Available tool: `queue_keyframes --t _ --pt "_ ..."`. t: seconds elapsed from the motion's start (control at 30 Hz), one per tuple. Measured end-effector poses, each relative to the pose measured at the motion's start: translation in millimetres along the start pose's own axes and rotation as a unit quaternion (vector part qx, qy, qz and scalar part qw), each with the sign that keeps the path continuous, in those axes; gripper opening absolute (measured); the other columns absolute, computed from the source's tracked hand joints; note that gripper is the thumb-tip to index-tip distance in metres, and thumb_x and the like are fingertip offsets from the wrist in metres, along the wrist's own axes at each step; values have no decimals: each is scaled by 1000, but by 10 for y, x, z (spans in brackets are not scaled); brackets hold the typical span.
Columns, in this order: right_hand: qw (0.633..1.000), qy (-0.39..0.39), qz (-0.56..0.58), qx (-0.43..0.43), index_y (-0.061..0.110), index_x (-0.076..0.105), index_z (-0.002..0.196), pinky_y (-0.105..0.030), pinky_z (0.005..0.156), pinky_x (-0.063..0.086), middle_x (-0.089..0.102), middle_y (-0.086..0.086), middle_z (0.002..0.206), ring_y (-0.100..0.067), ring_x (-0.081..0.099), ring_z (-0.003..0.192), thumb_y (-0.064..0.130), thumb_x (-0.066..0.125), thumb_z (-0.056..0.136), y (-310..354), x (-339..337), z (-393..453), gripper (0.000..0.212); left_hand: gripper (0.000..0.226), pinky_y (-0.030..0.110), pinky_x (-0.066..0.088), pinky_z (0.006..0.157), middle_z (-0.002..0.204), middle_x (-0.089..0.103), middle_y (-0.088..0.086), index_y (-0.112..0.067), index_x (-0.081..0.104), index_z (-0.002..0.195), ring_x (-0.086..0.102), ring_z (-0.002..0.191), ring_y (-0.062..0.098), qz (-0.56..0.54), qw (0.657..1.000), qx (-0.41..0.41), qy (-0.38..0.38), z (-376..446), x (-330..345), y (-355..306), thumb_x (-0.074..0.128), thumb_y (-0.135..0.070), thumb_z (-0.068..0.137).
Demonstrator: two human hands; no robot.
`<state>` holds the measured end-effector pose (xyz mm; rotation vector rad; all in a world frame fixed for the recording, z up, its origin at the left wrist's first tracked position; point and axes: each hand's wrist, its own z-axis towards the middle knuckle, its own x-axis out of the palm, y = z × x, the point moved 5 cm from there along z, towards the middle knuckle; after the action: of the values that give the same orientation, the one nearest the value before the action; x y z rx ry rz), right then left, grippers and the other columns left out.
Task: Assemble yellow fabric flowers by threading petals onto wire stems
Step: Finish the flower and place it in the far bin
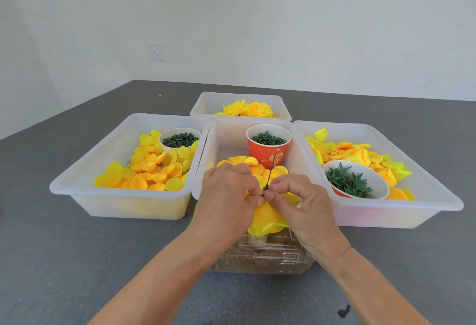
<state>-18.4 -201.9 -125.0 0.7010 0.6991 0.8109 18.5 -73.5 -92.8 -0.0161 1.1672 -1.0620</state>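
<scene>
Both hands, left and right, are pinching the stem shut-fingered; beneath the pinch, petals are bunching (their threading is hidden by fingers).

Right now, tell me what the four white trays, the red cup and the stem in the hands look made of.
White trays: likely plastic, semi-translucent and matte; yellow petals glow through the walls.
Red cup: probably paper, with a white inside, a thin rolled rim and a printed outside.
Stem: thin, straight and dark green, pinched between left hand and right hand; coated wire or plastic, cannot tell which.
</scene>
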Motion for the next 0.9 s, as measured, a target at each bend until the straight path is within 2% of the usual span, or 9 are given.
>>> queue_keyframes --t 0.13,0.27,0.37,0.47,0.57,0.63,0.7,0.8,0.9 --pt "1000 0 2 -3 29 63 69 -13 80 40 63 15 76 -12 58 87 6 75 73 -4 11 -6 27 4 42 38 87 79 55 -10 -9 72 76 50 87 20 2 1000 5 -5 11 19 17 74 -13 77" --pt "1000 2 -13 2 23 64 69 -14 80 39 63 13 78 -11 57 87 5 75 74 -9 19 -12 22 4 43 38 87 80 56 -10 -11 73 78 51 87 19 4 1000 10 -7 11 24 18 73 -15 78" --pt "999 -4 -41 8 29 63 68 -15 80 40 62 15 76 -12 57 89 8 77 73 69 -28 -10 25 10 41 37 93 90 64 -10 -17 75 84 53 96 17 11 1000 3 21 23 -12 31 68 -24 83" --pt "994 -18 -105 12 26 68 64 -13 80 38 63 16 74 -13 55 91 13 81 70 180 -58 -1 18 19 39 40 92 101 69 -5 -16 74 89 58 101 18 -29 999 -27 35 60 -71 71 60 -27 89" --pt "988 -55 -130 58 26 69 62 -15 78 36 62 15 72 -8 50 89 22 83 66 245 -29 -42 15 21 34 44 82 88 72 1 -14 74 85 62 88 15 -103 992 -70 -11 63 -128 90 61 -29 89" --pt "980 -75 -147 108 24 71 65 -22 76 34 61 13 73 -9 46 89 28 81 68 243 19 -74 11 16 32 46 76 78 72 0 -16 75 78 62 78 12 -178 979 -96 8 71 -76 62 65 -27 86" --pt "974 -102 -163 118 20 71 65 -27 75 35 63 9 73 -13 45 88 31 78 71 250 49 -106 16 8 26 46 73 75 72 -2 -18 75 75 62 75 9 -215 970 -108 19 98 -36 31 70 -20 81" --pt "970 -139 -161 118 15 66 60 -29 73 33 63 7 73 -15 44 85 26 77 74 255 89 -108 21 18 23 45 64 66 69 -2 -24 71 62 57 64 5 -232 966 -113 23 146 -4 37 75 -13 76" --pt "967 -183 -146 103 10 63 57 -26 69 29 61 5 68 -17 44 82 14 76 73 250 133 -153 22 23 16 43 59 62 65 -7 -26 67 58 53 61 0 -233 965 -114 36 173 26 59 76 -13 75"
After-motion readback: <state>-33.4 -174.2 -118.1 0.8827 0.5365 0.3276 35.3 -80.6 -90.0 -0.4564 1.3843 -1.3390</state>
